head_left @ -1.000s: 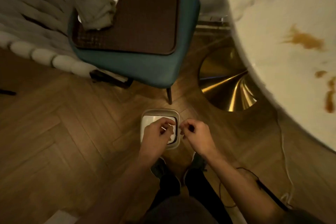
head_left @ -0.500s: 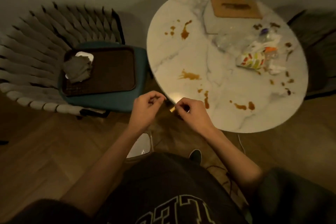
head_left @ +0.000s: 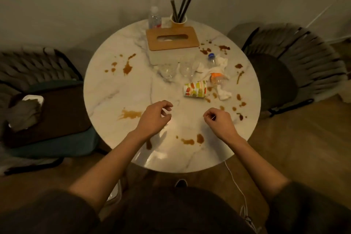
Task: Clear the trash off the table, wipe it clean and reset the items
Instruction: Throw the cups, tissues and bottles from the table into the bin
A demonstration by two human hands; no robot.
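The round marble table (head_left: 117, 85) carries brown spill stains (head_left: 131, 114) all over. My left hand (head_left: 155, 118) and my right hand (head_left: 218, 121) hover over its near half with loosely curled fingers, holding nothing. Beyond them, right of centre, lies the trash: a tipped patterned paper cup (head_left: 194, 89), crumpled tissues (head_left: 224, 94), a fallen plastic bottle with an orange cap (head_left: 218, 79) and another with a blue cap (head_left: 211, 59). Two clear glasses (head_left: 167, 70) stand next to them. A grey cloth (head_left: 23, 115) sits on a brown tray (head_left: 60, 112) on the left chair.
At the table's far edge are a tissue box with a wooden lid (head_left: 171, 38), a cup of dark straws (head_left: 178, 18) and a water bottle (head_left: 154, 17). A grey chair (head_left: 275, 80) stands on the right. A white bin's edge (head_left: 114, 194) and a cable (head_left: 235, 180) are by my feet.
My view rose from the floor bin to the tabletop. Both hands lifted from the bin and moved out over the table's near edge, spreading apart.
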